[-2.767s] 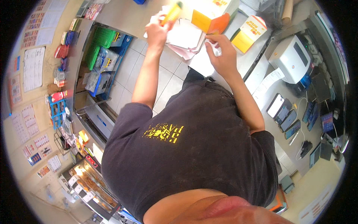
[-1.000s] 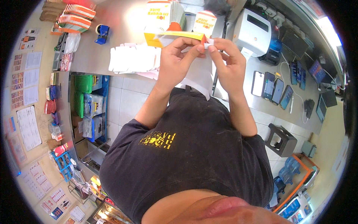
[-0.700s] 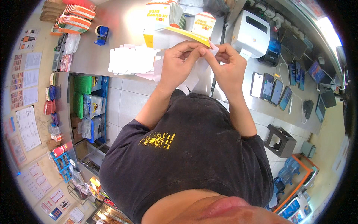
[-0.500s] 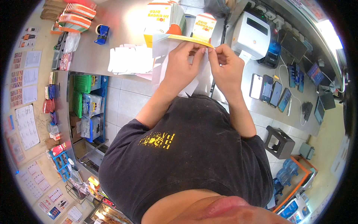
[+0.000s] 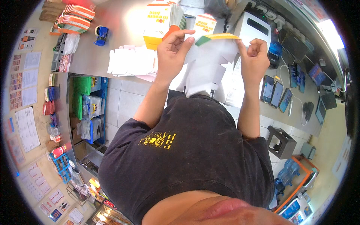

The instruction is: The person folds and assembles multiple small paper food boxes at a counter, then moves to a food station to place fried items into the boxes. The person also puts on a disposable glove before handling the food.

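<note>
My left hand [image 5: 173,52] and my right hand [image 5: 255,58] hold a flat white cardboard carton blank [image 5: 210,62] stretched between them above the steel counter [image 5: 116,26]. The blank has a yellow and green top edge. My left fingers pinch its upper left corner, and my right fingers grip its right edge. A spread of flat white blanks [image 5: 131,62] lies on the counter left of my left hand. Folded yellow and white cartons [image 5: 159,18] stand just behind my hands.
A white receipt printer [image 5: 255,28] stands behind my right hand. Several phones and tablets [image 5: 279,93] lie on the counter at right. A blue tape dispenser [image 5: 100,35] and stacked red-striped boxes [image 5: 75,17] sit far left. Green and blue bins [image 5: 86,101] fill shelves under the counter. A black stool [image 5: 281,140] is on the floor.
My hands have drawn apart, spreading the carton blank wide between them. Earlier they were close together working on its top edge.
</note>
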